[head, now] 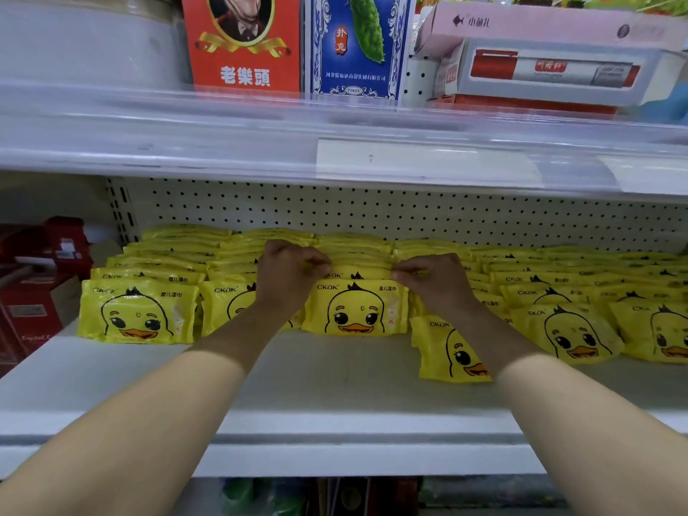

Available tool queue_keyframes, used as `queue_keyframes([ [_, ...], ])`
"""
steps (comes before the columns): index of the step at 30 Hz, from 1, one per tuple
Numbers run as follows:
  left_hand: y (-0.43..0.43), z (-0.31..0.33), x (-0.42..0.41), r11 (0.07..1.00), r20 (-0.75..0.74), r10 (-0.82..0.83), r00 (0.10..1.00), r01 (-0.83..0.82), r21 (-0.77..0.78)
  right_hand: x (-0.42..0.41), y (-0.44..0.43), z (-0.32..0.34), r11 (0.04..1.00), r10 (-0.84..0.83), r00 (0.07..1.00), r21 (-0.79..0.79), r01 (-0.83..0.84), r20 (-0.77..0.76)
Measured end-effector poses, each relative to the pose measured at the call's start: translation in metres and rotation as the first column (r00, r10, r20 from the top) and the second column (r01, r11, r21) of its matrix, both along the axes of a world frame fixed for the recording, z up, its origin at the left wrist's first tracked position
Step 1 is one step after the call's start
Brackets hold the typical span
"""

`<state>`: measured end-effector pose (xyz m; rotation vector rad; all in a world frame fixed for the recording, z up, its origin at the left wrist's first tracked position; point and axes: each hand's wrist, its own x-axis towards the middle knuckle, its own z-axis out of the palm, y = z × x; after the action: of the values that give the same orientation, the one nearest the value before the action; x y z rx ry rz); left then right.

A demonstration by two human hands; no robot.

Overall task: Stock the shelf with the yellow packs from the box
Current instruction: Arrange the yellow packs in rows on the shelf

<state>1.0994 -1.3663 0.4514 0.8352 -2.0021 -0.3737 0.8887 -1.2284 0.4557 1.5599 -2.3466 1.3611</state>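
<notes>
As the left hand and right hand pinch its top corners, the glossy yellow duck-printed plastic pack stands between them. Its long axis runs left-right.

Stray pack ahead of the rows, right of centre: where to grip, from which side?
Probably pinch the stray pack by its top edge, from the front: it stands near upright, top free, bare shelf before it. The right forearm hides its right side.
</notes>
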Motion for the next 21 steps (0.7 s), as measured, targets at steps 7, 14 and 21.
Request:
queue_keyframes([
  [7,-0.0015,-0.0030,-0.0046,1.000,0.009,-0.008,1.000,0.008,-0.016,0.0014,-0.0007,0.0007,0.999,0.024,0.999,0.036,-0.025,0.023],
  [14,-0.0045,-0.0015,-0.0026,0.988,0.026,-0.149,0.989,0.148,0.046,0.0038,0.0022,0.0073,0.989,0.139,0.968,0.029,-0.148,0.211],
  [21,-0.0045,0.0031,-0.0022,0.985,0.114,-0.163,0.980,0.154,0.082,0.0037,0.0010,0.0077,0.985,0.154,0.963,0.047,-0.168,0.223],
])
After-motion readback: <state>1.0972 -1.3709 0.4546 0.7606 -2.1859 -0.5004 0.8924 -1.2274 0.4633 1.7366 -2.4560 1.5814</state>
